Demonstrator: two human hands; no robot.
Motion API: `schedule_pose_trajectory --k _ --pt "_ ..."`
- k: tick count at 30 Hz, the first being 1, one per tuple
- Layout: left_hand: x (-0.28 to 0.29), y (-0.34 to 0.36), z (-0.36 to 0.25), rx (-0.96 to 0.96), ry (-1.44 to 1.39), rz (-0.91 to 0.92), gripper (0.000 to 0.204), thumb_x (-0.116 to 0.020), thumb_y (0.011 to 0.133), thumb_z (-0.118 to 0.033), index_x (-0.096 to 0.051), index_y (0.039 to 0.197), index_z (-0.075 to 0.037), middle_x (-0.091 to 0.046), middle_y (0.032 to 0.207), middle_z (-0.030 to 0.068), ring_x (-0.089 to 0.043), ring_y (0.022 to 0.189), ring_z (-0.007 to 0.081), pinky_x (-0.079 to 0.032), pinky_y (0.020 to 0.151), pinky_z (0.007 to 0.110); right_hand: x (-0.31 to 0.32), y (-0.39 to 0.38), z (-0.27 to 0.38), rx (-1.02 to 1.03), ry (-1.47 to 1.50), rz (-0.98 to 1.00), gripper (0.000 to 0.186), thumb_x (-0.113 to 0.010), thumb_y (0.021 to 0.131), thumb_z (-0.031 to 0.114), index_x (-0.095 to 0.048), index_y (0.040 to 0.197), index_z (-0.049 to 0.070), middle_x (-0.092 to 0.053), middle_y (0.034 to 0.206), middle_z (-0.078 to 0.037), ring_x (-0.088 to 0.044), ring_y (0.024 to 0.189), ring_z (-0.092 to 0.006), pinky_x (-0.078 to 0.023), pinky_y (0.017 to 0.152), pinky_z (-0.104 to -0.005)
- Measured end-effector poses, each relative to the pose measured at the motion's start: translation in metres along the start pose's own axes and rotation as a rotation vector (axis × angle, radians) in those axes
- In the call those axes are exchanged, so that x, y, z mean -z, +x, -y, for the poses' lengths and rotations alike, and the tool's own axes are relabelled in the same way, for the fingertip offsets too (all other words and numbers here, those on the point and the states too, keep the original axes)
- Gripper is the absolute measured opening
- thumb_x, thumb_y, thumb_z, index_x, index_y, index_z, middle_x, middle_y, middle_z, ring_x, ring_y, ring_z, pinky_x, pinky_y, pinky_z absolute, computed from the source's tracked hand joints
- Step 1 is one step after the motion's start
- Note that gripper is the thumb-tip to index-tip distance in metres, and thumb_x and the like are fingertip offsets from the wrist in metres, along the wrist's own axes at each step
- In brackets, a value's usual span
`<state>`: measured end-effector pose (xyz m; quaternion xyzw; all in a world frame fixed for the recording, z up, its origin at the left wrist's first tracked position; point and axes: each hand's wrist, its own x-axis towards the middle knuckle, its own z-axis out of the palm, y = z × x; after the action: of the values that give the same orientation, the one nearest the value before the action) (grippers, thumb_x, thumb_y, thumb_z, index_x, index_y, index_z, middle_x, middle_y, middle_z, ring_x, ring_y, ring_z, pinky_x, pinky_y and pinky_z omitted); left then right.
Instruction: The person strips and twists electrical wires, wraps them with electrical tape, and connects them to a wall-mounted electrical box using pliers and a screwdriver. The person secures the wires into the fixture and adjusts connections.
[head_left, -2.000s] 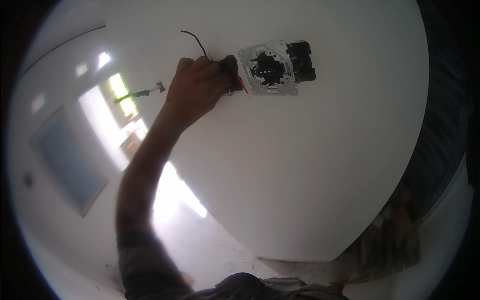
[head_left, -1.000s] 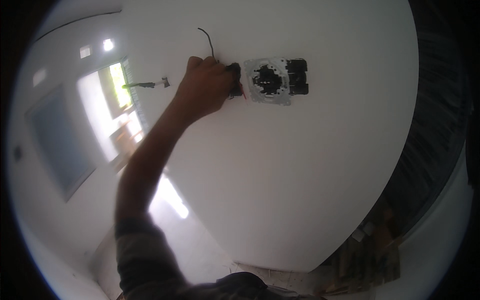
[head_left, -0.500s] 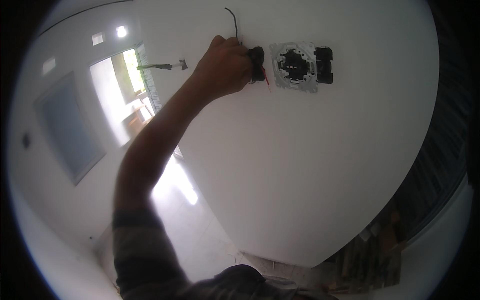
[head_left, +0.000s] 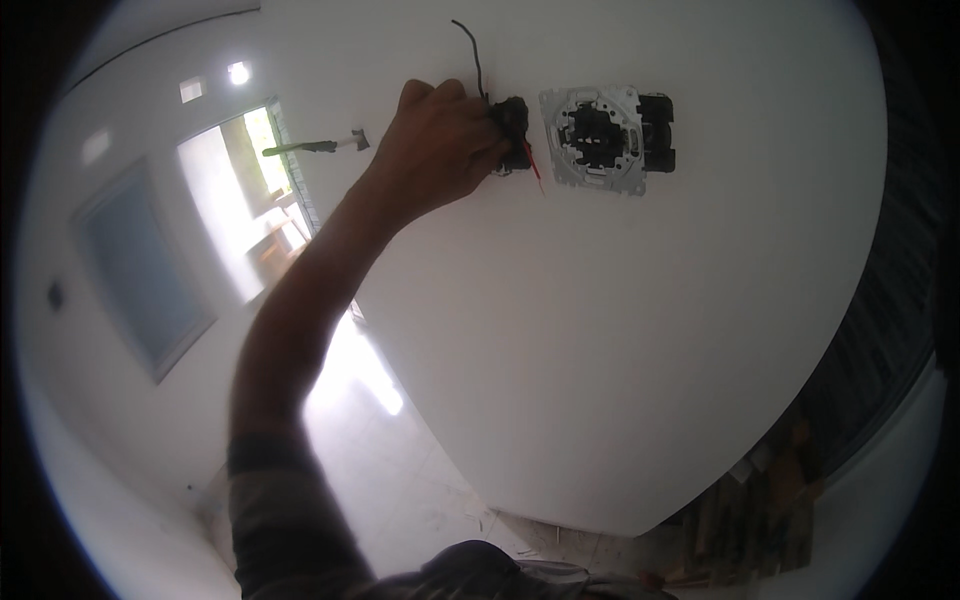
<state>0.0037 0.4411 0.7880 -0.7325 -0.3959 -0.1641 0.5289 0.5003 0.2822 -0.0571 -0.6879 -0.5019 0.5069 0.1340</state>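
My left hand (head_left: 440,150) reaches up to the white wall, its fingers closed at the left side of a dark wall box (head_left: 513,128). What the fingertips grip is hidden. A black wire (head_left: 473,55) curves upward from beside the fingers, and a red wire (head_left: 533,165) hangs out at the box's lower right. Just right of that box sits a socket insert with a grey metal mounting frame (head_left: 594,138), fixed over the boxes. Another dark wall box (head_left: 658,133) shows beyond it. My right hand is out of view.
A dark, narrow piece with a pale end (head_left: 318,147) sticks out left of my wrist. Farther left are a bright doorway (head_left: 235,185) and a blue-grey panel (head_left: 145,270). Wooden pieces (head_left: 750,530) lie low at the right, by a dark ribbed surface (head_left: 880,290).
The view has shifted slightly, so the wall fittings appear a little lower. My left hand stays at the same box, turned slightly, with its fingers still closed.
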Motion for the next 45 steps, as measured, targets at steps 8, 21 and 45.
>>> schedule_pose_trajectory --k 8,21,45 --pt "-0.014 -0.004 0.0 0.074 -0.139 -0.113 0.003 -0.077 0.087 -0.019 -0.079 0.087 -0.017 -0.068 0.084 -0.0047 -0.057 0.088 0.0175 -0.038 0.087 0.041 -0.024 0.008 0.058 -0.061 0.478 0.093 0.018 -0.066 0.094 0.022 -0.066 0.095 0.004 -0.066 0.082 -0.007 -0.07 0.076 -0.0239 -0.061 0.066 -0.0411" --pt "-0.021 0.003 -0.006 0.108 -0.026 -0.127 0.014 -0.079 0.083 -0.022 -0.076 0.072 -0.013 -0.066 0.072 -0.0034 -0.058 0.084 0.0185 -0.037 0.086 0.04 -0.021 0.007 0.191 -0.107 0.739 0.038 0.023 -0.071 0.089 0.017 -0.07 0.107 0.002 -0.071 0.09 -0.011 -0.072 0.073 -0.0233 -0.062 0.059 -0.0363" --pt "-0.011 0.008 -0.028 0.407 -0.053 0.012 0.031 -0.067 0.098 -0.03 -0.078 0.077 -0.01 -0.073 0.079 0.0024 -0.06 0.094 0.0249 -0.036 0.092 0.045 -0.043 0.058 0.124 -0.139 0.677 0.324 0.018 -0.071 0.089 0.014 -0.068 0.1 0.0 -0.066 0.083 -0.01 -0.071 0.068 -0.0232 -0.062 0.055 -0.0377"
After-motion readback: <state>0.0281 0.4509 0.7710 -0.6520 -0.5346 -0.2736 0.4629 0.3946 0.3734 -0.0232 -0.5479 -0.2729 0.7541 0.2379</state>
